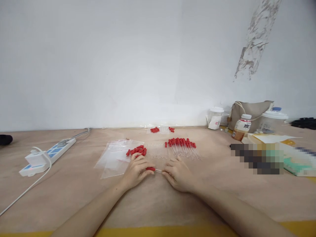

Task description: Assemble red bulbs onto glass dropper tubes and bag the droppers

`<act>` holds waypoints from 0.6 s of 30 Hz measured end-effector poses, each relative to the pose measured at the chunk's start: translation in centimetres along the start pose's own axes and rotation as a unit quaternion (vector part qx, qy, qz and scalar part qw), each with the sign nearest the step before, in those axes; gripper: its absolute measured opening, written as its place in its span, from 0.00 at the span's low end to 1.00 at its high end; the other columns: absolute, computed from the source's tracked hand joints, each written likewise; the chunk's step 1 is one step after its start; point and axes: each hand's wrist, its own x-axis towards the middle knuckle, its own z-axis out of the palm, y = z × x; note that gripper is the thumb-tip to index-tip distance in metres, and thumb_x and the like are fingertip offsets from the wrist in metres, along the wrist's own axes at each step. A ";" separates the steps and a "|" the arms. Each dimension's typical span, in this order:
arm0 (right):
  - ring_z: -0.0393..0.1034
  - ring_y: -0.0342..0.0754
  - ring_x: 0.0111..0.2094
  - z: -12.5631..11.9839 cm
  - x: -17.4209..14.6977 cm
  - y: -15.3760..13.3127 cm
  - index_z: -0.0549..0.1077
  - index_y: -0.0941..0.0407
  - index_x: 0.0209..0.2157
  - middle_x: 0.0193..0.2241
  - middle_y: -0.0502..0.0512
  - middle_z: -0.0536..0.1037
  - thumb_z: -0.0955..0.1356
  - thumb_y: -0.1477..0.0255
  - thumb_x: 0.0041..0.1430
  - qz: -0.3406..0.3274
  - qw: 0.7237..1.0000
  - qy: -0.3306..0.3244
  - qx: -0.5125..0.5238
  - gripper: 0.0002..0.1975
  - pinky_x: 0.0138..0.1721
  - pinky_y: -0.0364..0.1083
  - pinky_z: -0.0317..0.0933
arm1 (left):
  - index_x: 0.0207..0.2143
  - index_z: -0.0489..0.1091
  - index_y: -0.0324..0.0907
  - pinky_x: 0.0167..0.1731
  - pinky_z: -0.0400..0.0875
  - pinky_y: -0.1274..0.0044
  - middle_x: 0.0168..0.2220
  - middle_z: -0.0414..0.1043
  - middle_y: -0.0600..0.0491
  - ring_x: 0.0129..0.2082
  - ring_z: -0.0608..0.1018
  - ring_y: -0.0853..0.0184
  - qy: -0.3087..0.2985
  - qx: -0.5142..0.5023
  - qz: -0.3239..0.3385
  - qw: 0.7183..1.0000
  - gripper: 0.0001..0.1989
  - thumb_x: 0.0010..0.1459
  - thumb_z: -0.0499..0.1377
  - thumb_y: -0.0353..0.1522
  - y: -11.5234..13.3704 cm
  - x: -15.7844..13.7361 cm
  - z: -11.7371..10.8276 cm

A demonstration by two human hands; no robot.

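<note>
My left hand (138,169) pinches a red rubber dropper bulb (150,169). A thin glass dropper tube (158,170) runs from the bulb to my right hand (178,173), whose fingers are closed on it. Just beyond my left hand lies a pile of loose red bulbs (137,150). Bare glass tubes (156,150) lie side by side past the gap between my hands. To their right, several droppers (184,147) with red bulbs on their tubes are laid in a row. Whether the bulb is fully seated on the held tube, I cannot tell.
Clear plastic bags (115,156) lie left of the bulbs; more red bulbs (155,130) sit near the wall. A power strip (48,156) with a white cable is at left. A cup (215,118), a bottle (242,127) and a grey bag (249,112) stand at right.
</note>
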 end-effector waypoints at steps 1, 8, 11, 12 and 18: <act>0.62 0.46 0.33 -0.1 -0.1 0.1 0.71 0.56 0.27 0.28 0.53 0.73 0.58 0.69 0.58 0.001 1.000 0.000 -0.009 0.14 0.36 0.46 0.45 | 0.38 0.69 0.48 0.46 0.52 0.68 0.33 0.72 0.54 0.36 0.69 0.64 0.014 0.010 -0.017 1.000 0.11 0.53 0.56 0.39 -0.4 -0.1 0.0; 0.66 0.46 0.27 0.3 1.0 4.2 0.71 0.55 0.22 0.23 0.51 0.74 0.59 0.65 0.54 0.292 0.953 0.063 0.042 0.14 0.31 0.44 0.49 | 0.43 0.66 0.48 0.43 0.57 0.66 0.42 0.65 0.51 0.45 0.65 0.58 0.097 0.108 -0.184 0.972 0.15 0.51 0.56 0.36 -3.5 -1.1 1.0; 0.66 0.47 0.27 0.1 2.3 5.8 0.70 0.55 0.19 0.22 0.52 0.74 0.60 0.64 0.53 0.363 0.929 0.073 0.007 0.15 0.32 0.45 0.49 | 0.40 0.67 0.48 0.42 0.58 0.67 0.41 0.65 0.52 0.44 0.65 0.58 0.083 0.109 -0.194 0.971 0.12 0.51 0.56 0.36 -4.1 -1.1 1.3; 0.66 0.47 0.27 0.0 2.8 6.1 0.70 0.56 0.19 0.23 0.52 0.74 0.59 0.65 0.52 0.374 0.924 0.073 -0.007 0.16 0.34 0.46 0.49 | 0.40 0.68 0.48 0.43 0.58 0.67 0.41 0.65 0.52 0.44 0.65 0.58 0.080 0.107 -0.193 0.972 0.12 0.51 0.56 0.36 -4.1 -1.1 1.3; 0.67 0.49 0.30 1.4 5.7 6.1 0.72 0.56 0.21 0.25 0.56 0.75 0.58 0.66 0.53 0.389 0.918 0.061 -0.049 0.16 0.40 0.50 0.46 | 0.41 0.66 0.48 0.42 0.58 0.66 0.41 0.65 0.52 0.44 0.66 0.59 0.069 0.093 -0.206 0.972 0.12 0.52 0.55 0.35 -3.8 -1.2 1.3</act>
